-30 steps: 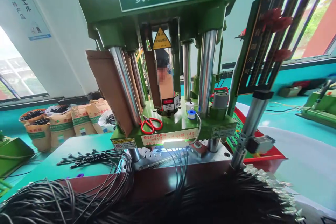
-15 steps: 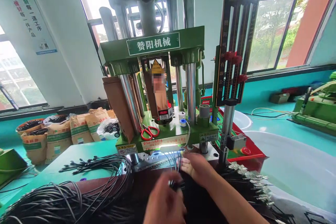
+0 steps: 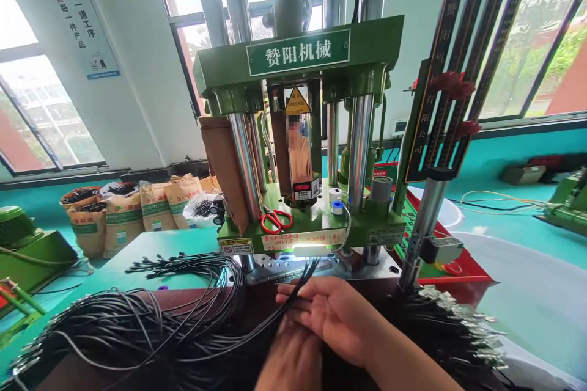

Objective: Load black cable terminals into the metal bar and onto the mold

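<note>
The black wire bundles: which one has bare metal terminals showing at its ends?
The right bundle, beside the right hand: its ends carry silvery terminals. The left bundle ends in black plugs.
</note>
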A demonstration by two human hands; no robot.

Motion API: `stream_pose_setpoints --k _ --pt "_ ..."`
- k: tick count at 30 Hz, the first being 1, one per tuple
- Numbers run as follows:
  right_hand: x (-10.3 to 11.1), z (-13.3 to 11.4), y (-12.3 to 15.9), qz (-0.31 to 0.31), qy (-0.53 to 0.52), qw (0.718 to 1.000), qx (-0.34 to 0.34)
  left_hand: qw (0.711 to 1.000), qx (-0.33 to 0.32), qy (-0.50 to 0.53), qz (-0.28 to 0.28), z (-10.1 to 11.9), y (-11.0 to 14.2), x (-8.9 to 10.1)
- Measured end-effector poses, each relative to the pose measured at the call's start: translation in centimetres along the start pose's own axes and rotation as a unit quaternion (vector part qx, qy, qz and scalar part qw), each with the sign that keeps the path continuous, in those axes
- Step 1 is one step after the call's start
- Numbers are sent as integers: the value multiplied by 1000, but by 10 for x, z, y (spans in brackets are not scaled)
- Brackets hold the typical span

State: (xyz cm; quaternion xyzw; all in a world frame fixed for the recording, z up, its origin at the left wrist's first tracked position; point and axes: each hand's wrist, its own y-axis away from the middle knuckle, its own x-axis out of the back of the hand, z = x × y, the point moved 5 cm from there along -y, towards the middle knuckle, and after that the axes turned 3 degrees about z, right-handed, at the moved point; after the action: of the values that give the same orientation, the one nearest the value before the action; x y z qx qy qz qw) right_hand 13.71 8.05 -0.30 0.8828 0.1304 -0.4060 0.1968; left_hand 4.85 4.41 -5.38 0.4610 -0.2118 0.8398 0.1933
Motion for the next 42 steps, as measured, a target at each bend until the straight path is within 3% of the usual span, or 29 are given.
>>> stream_pose_setpoints --k 2,3,4,6,8,9,10,12,15,18,22,31,36,39,42 --pt "0 -12 5 -48 126 990 39 994 21 -107 -19 -12 -3 18" --pt "2 -19 8 -72 225 969 67 989 26 -138 -46 -13 -2 28" --pt "6 -24 12 -89 338 932 96 985 28 -152 -78 -12 -1 37" --pt "18 -28 18 -90 561 812 129 978 42 -158 -132 -7 1 55" --pt "32 -27 20 -69 713 686 125 973 57 -154 -162 -6 0 68" --pt "38 -24 20 -63 756 641 114 972 58 -151 -171 -6 -1 72" --pt "41 -20 19 -63 782 611 105 971 56 -148 -182 -8 -2 75" --pt "42 -13 17 -76 805 580 101 965 49 -152 -210 -13 -3 76" --pt "37 -6 14 -93 816 561 103 954 41 -174 -240 -18 -6 79" --pt "33 -3 12 -99 825 547 100 954 39 -184 -233 -16 -12 89" --pt "32 -4 11 -97 815 561 106 958 35 -178 -220 -15 -21 102" --pt "19 -9 8 -110 775 591 194 970 25 -146 -194 -22 -25 107" --pt "9 -16 11 -55 769 587 247 980 -1 -126 -154 -12 -26 115" --pt "7 -19 13 -61 758 605 236 974 -14 -127 -190 -10 -24 111" --pt "10 -16 13 -88 779 591 191 961 -13 -150 -232 -14 -23 100"
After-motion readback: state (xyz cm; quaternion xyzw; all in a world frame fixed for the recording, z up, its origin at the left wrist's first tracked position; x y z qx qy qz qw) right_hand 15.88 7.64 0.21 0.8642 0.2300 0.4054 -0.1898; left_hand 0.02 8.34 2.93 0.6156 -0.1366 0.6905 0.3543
